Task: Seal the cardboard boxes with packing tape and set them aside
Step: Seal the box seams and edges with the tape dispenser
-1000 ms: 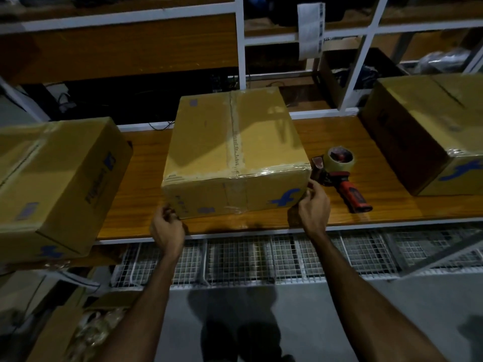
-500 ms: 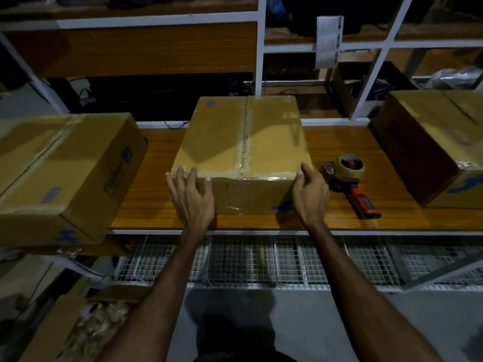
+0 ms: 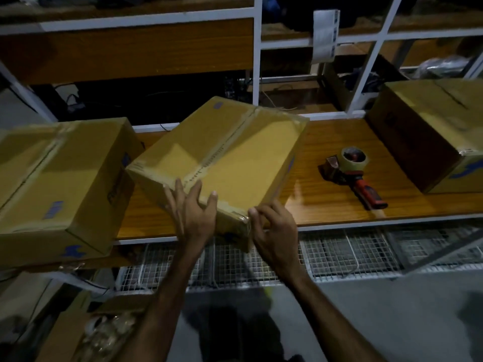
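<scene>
Left hand [image 3: 194, 212] spread flat on box [image 3: 230, 158] top; right hand [image 3: 274, 231] curled, gripping its near corner. Box skewed, long axis toward 1 o'clock.

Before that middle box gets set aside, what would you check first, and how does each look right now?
1. Top seam of the middle box taped: ok.
2. Left hand on the near edge: ok.
3. Right hand at the near corner: ok, though firmness of hold cannot tell.
4. Box level: not ok, it is turned and overhangs the table.
5. Tape gun out of the way: ok.
6. Room beside the left box: not ok, boxes nearly touch.
</scene>
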The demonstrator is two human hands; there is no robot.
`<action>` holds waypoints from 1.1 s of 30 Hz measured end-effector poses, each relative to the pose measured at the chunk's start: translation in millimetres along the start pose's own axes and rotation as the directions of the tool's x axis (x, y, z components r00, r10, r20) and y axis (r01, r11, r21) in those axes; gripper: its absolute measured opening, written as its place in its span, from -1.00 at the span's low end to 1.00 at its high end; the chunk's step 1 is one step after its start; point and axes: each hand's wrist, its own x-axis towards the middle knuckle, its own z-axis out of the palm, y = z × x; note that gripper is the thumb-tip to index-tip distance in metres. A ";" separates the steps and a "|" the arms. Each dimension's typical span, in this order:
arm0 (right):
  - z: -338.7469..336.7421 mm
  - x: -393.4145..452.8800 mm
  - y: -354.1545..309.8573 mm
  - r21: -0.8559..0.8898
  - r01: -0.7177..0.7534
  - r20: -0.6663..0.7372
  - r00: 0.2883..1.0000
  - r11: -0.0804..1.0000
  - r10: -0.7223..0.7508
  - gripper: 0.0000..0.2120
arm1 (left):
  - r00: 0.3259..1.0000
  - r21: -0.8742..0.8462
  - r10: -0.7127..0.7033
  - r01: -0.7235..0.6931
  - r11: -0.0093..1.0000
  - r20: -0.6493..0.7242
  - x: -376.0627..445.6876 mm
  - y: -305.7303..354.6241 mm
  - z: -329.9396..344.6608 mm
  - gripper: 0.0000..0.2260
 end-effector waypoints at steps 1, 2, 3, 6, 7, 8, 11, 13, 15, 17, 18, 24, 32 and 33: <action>-0.3 17.1 4.6 -0.018 0.009 -0.008 1.000 1.000 -0.010 -0.69 | 1.000 -0.004 0.000 0.000 1.000 0.001 -7.7 3.8 1.1 -0.42; -1.9 39.8 12.4 -0.038 0.008 -0.024 1.000 0.999 -0.009 -0.67 | 1.000 0.009 0.003 -0.003 1.000 0.005 -14.3 7.3 2.5 -0.46; -5.6 67.1 20.2 -0.065 0.001 -0.035 0.999 0.998 -0.003 -0.67 | 1.000 0.039 0.018 -0.019 0.999 0.012 -19.7 11.3 3.8 -0.49; -13.0 163.7 48.1 -0.222 -0.006 0.104 0.994 0.975 0.030 -0.68 | 0.985 0.157 0.157 -0.168 0.973 0.076 -24.1 26.1 9.4 -0.51; -12.4 196.1 59.1 -0.298 -0.007 0.202 0.977 0.955 0.070 -0.64 | 0.972 0.184 0.198 -0.219 0.958 0.126 -22.1 31.5 12.4 -0.48; -11.1 225.9 71.0 -0.372 -0.008 0.285 0.951 0.928 0.122 -0.60 | 0.959 0.208 0.224 -0.259 0.943 0.175 -19.3 36.5 16.0 -0.44; -3.8 289.6 110.9 -0.499 -0.063 0.410 0.862 0.864 0.299 -0.55 | 0.948 0.300 0.222 -0.286 0.910 0.230 -15.2 47.0 24.2 -0.33; 1.2 314.4 134.1 -0.526 -0.126 0.427 0.817 0.841 0.389 -0.48 | 0.956 0.341 0.196 -0.263 0.903 0.218 -17.7 48.4 27.1 -0.32; 6.3 328.2 144.1 -0.527 -0.169 0.418 0.801 0.833 0.427 -0.39 | 0.975 0.338 0.151 -0.199 0.920 0.164 -23.1 46.5 29.8 -0.30; 8.0 327.5 148.4 -0.514 -0.190 0.386 0.819 0.836 0.424 -0.37 | 0.994 0.308 0.077 -0.099 0.946 0.083 -27.5 43.8 32.4 -0.25; 9.7 323.5 154.7 -0.494 -0.186 0.372 0.838 0.849 0.400 -0.38 | 0.999 0.271 0.031 -0.042 0.962 0.043 -29.7 43.7 32.6 -0.21; -24.0 251.4 146.2 -0.424 -0.259 0.204 0.907 0.868 0.370 -0.29 | 0.973 -0.203 -0.228 0.218 0.954 -0.026 -30.7 26.9 6.7 -0.11; -52.2 141.2 160.5 0.297 -0.485 0.017 0.864 0.823 0.503 -0.46 | 0.939 -0.302 -0.344 0.320 0.898 -0.026 0.0 -14.1 -59.2 -0.43; -50.7 130.5 159.1 0.351 -0.499 0.043 0.854 0.793 0.518 -0.42 | 0.934 -0.284 -0.349 0.315 0.905 -0.075 -4.0 -18.9 -57.0 -0.50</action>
